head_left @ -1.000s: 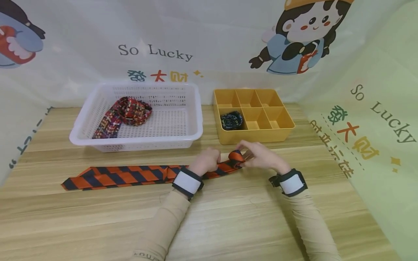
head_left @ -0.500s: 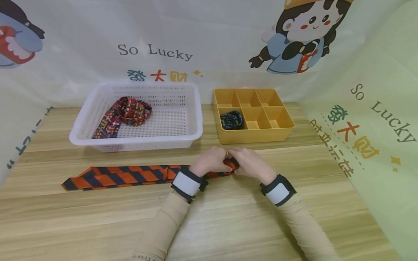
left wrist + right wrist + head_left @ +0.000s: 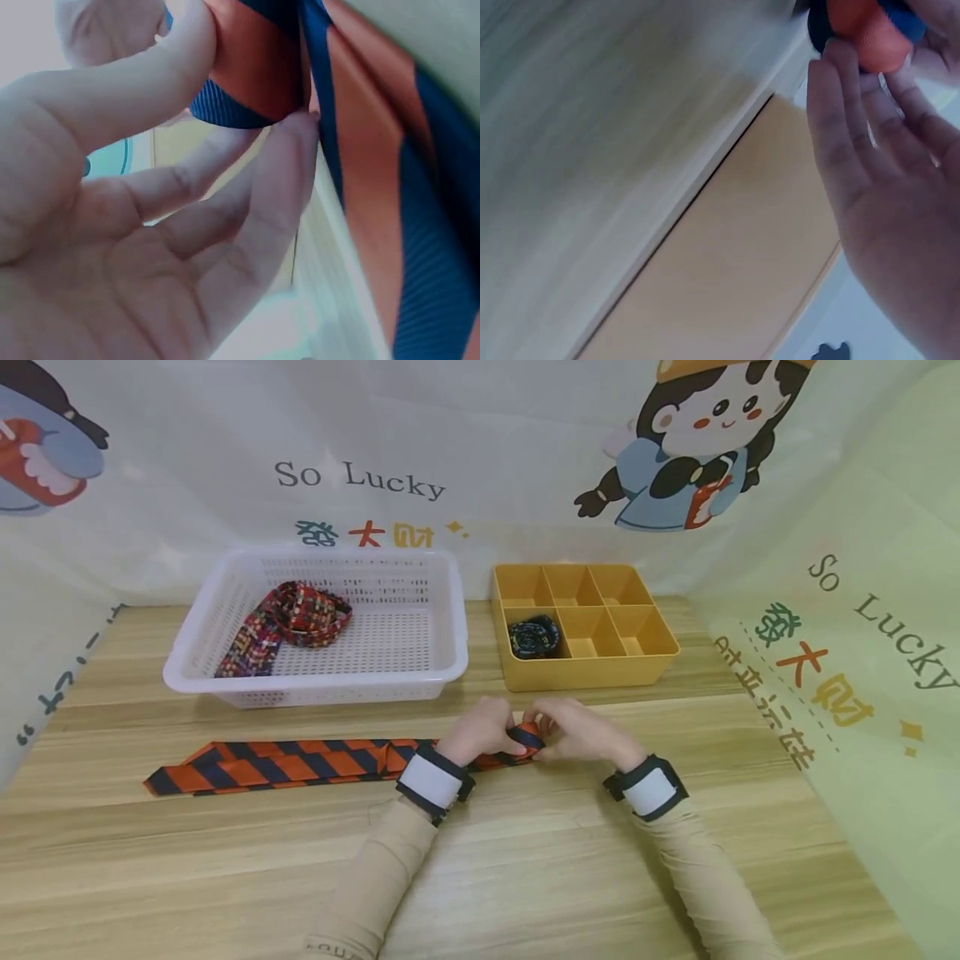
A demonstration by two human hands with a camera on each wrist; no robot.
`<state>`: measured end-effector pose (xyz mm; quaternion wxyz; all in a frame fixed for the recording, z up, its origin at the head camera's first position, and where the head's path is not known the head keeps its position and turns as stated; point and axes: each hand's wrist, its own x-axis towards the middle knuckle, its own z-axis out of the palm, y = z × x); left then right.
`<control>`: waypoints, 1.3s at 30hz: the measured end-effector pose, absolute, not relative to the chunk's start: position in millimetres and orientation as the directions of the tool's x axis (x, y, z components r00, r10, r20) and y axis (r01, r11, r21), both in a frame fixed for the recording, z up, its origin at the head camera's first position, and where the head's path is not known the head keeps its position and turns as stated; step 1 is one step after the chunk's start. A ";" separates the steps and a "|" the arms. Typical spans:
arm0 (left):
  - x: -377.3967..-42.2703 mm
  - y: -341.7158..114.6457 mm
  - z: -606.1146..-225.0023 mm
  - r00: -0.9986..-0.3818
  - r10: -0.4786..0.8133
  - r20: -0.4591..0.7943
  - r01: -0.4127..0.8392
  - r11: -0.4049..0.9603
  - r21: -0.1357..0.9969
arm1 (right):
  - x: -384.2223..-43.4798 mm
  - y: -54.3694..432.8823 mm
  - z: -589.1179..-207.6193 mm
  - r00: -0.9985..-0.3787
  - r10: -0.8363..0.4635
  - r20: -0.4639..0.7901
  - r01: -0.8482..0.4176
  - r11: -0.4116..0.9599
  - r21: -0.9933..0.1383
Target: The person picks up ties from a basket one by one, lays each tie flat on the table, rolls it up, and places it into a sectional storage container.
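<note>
Head view: the wooden table (image 3: pixel 540 868) spreads beneath everything, with the white basket (image 3: pixel 375 678) at the back left and the yellow six-compartment box (image 3: pixel 592 674) to its right. Across the near side runs the orange-and-navy tie (image 3: pixel 300 764), long part flat, pointed end out left! A multicoloured tie (image 3: pixel 307 614) sits partly coiled in the basket. Now the hands: left hand (image 3: pixel 476 731) nearly closed, thumb and fingers pinching the tie; right hand (image 3: pixel 581 731) loosely curved, fingers bent round its right end. A dark patterned roll (image 3: pixel 535 637) fills the front-left compartment. And the little coil (image 3: pixel 527 737) between the hands: it's nearer the left hand than a second ago, and a navy band now shows on top! Looks like the rolling is advancing, though plenty of length remains flat.
</note>
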<state>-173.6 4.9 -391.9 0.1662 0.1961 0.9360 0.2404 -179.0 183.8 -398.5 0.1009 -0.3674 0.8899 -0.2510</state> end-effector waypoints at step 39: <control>-157.8 -20.9 -400.5 -0.901 0.433 -0.027 0.349 0.759 0.549 | -180.6 154.9 -390.3 -0.654 -0.756 -0.017 -0.677 0.596 -0.432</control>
